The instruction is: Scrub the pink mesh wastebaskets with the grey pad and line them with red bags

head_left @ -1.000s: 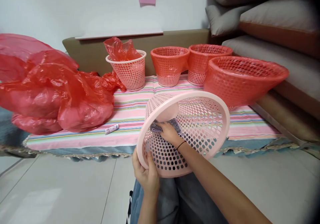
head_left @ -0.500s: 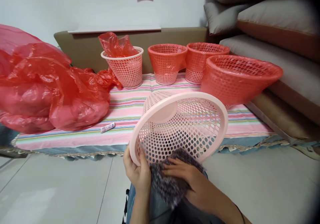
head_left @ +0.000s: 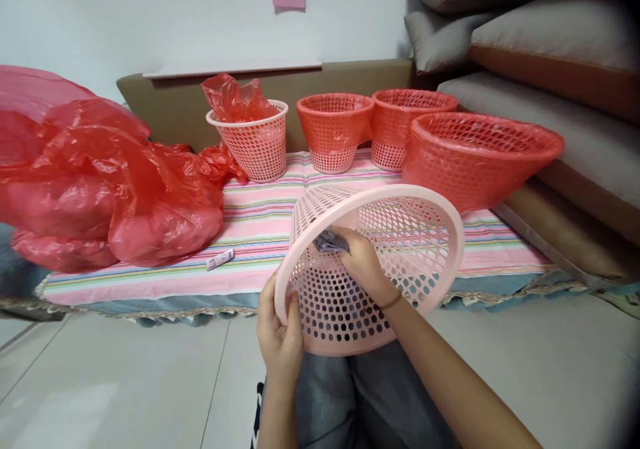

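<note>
A pink perforated plastic basket (head_left: 453, 242) lies tipped on its side over my lap, its mouth toward me. My left hand (head_left: 281, 329) grips the rim at the lower left, thumb inside and fingers outside. Deep inside the basket, my right hand (head_left: 363, 259) is closed on a dark grey fuzzy cloth (head_left: 330, 240), which is bunched up against the inner wall near the bottom. Part of the cloth is hidden by the rim and by my fingers.
Red-wrapped baskets (head_left: 335, 112) stand at the back and right, beside a pink basket (head_left: 255, 142) holding a red bag. Full red plastic bags (head_left: 165, 209) lie left. A small tube (head_left: 220, 259) rests on the striped cloth (head_left: 255, 235). Grey cushions (head_left: 555, 42) are stacked right.
My right hand and the cloth have moved from the basket's lower rim to deep inside it. My left hand keeps its hold on the rim, and the basket sits slightly further right.
</note>
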A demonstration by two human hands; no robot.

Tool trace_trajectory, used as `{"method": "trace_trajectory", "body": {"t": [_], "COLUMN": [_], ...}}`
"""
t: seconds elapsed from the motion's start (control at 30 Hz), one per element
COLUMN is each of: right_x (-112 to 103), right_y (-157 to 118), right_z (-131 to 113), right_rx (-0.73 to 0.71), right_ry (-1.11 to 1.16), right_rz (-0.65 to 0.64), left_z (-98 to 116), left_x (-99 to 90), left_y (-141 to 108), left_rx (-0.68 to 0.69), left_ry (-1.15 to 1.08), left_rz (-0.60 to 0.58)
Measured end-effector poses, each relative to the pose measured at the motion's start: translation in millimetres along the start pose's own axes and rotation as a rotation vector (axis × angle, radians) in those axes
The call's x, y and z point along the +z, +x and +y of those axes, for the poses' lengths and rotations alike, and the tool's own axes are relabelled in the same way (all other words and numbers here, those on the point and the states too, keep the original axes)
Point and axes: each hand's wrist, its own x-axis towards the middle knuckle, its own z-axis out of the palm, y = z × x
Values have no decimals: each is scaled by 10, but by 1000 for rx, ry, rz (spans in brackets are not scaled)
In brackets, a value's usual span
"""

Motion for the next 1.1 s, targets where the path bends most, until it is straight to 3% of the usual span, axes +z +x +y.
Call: {"method": "trace_trajectory", "body": {"t": [0.07, 0.17, 0.33, 0.63, 0.87, 1.1], "right_x": [229, 515, 703, 476, 138, -157], "right_y": [188, 239, 141, 72, -638, -1333], "right_z": [75, 127, 186, 100, -143, -343], "right_rx": [9, 34, 53, 43, -11, 48], "right_ry": [-65, -160, -260, -254, -152, 78], "right_rz": [-49, -147, -265, -365, -395, -498], "left_z": [14, -8, -68, -87, -7, -18], "left_x": [3, -10, -28, 12, -15, -53], "left_y": [-12, -8, 11, -16, -10, -33], "left_rx": [8, -5, -38, -83, 35, 112], "left_ry": [3, -11, -11, -59, 81, 112], "left_rz": [2, -13, 24, 55, 120, 103]}}
